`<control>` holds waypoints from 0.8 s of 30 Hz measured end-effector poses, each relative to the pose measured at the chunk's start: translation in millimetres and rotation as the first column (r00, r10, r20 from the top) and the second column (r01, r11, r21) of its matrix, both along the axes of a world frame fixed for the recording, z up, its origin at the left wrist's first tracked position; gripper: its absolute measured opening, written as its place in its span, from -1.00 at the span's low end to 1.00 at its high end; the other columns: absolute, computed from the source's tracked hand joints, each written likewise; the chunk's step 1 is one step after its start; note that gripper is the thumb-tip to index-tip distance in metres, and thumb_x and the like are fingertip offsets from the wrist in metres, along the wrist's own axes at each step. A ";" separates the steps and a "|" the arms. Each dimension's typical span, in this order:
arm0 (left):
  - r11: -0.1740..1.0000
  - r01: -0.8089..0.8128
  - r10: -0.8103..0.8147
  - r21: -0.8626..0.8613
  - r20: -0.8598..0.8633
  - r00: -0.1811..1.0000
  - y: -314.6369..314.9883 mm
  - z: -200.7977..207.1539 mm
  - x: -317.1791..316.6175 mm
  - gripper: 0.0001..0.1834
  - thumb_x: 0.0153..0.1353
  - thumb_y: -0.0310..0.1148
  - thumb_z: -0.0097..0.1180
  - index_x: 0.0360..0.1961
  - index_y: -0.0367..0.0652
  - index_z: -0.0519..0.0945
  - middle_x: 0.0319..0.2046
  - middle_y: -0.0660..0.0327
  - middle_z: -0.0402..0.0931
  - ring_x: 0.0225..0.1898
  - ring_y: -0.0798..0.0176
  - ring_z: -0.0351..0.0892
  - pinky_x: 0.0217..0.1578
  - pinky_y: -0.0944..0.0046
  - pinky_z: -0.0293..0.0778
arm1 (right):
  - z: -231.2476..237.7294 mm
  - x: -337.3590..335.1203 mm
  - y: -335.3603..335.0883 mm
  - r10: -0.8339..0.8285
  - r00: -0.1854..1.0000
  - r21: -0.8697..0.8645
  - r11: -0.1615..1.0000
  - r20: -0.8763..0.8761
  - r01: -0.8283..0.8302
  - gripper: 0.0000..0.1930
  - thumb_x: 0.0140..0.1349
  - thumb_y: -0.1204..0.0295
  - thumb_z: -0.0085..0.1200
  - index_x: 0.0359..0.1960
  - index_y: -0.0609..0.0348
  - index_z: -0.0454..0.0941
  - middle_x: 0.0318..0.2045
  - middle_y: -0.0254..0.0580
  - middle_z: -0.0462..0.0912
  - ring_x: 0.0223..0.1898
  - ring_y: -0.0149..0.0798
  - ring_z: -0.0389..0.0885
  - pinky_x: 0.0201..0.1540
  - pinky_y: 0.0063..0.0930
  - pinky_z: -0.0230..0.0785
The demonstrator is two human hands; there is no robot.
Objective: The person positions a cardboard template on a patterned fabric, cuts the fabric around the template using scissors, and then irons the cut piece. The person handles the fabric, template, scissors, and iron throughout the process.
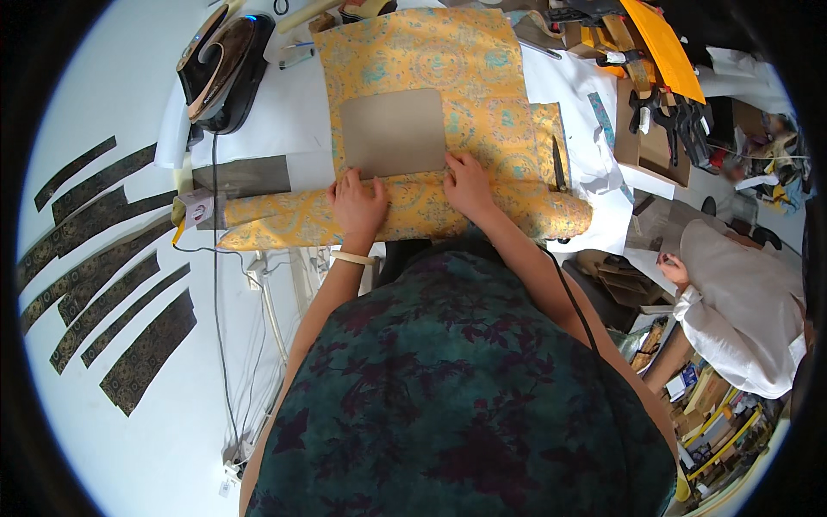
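Note:
A sheet of yellow brocade fabric (482,65) with blue and red motifs lies over the table, its near end gathered into a roll (284,215) along the front edge. On it rests a flat grey-brown board (394,131) with rounded far corners. My left hand (357,207) is on the roll, fingers spread, their tips by the board's lower left edge. Beside the board's lower right corner, my right hand (468,187) lies with fingers extended onto the fabric. Both palms face down, and neither hand visibly grips anything. To the right, a slim dark pointed tool (558,164) lies on the fabric.
A black-and-gold iron (226,77) stands at the far left, its cord (215,284) trailing down. Dark patterned strips (103,224) are at left. Black clamps (680,121) hang by a cardboard box (650,151) at right. Another person's white sleeve (724,336) and hand appear there.

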State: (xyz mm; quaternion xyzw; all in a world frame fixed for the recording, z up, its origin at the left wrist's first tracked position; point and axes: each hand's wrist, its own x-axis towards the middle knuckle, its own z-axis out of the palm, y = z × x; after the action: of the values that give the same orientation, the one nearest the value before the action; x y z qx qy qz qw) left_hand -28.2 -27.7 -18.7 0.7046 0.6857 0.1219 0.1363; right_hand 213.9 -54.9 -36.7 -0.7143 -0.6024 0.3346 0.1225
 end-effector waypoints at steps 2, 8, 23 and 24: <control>0.999 0.002 -0.002 0.047 -0.003 1.000 -0.9 1.3 1.0 -0.62 0.27 -0.14 0.21 -0.04 -0.21 0.58 -0.06 0.03 0.68 0.04 -0.03 0.63 0.26 -0.08 0.29 | 1.9 0.2 1.2 -0.008 0.999 0.007 1.000 -0.031 0.008 -0.49 0.32 0.38 0.04 0.31 0.21 0.50 0.11 -0.01 0.50 0.20 0.05 0.48 0.26 -0.03 0.37; 0.999 -0.007 0.008 0.034 -0.038 0.999 -0.4 4.4 3.3 -0.59 0.29 -0.08 0.19 -0.03 -0.19 0.59 -0.06 0.05 0.68 0.04 -0.01 0.61 0.26 -0.07 0.27 | 5.7 0.8 2.3 0.025 1.000 -0.031 0.999 0.006 -0.025 -0.45 0.34 0.37 0.03 0.37 0.22 0.43 0.15 0.03 0.51 0.24 0.08 0.46 0.29 -0.04 0.36; 0.911 0.411 -0.411 0.026 0.092 0.907 -25.7 46.8 -12.9 -0.33 0.09 0.03 0.44 0.11 -0.14 0.55 0.32 -0.05 0.34 0.36 -0.22 0.25 0.30 -0.21 0.21 | 306.3 116.6 -15.2 0.117 0.439 0.269 0.914 -0.891 0.303 -0.59 0.38 0.33 0.12 0.15 0.37 0.59 -0.05 0.07 0.72 0.01 -0.05 0.70 0.13 -0.15 0.52; 0.852 0.524 -0.522 -0.013 0.075 0.850 -26.4 55.8 -14.6 -0.26 0.02 0.08 0.49 0.12 -0.14 0.54 0.33 -0.07 0.29 0.39 -0.25 0.21 0.33 -0.25 0.19 | 330.9 143.2 -31.2 0.232 0.547 0.480 0.797 -0.804 0.367 -0.58 0.32 0.25 0.11 -0.01 0.43 0.63 -0.14 0.17 0.71 -0.08 -0.02 0.69 0.06 -0.13 0.53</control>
State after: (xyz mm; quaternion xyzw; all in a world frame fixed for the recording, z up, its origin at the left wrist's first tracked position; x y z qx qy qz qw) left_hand -42.8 -54.1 37.1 0.8574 0.4651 0.0931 0.1994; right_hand 357.1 -86.2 294.3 -0.4136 -0.5129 0.4179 0.6255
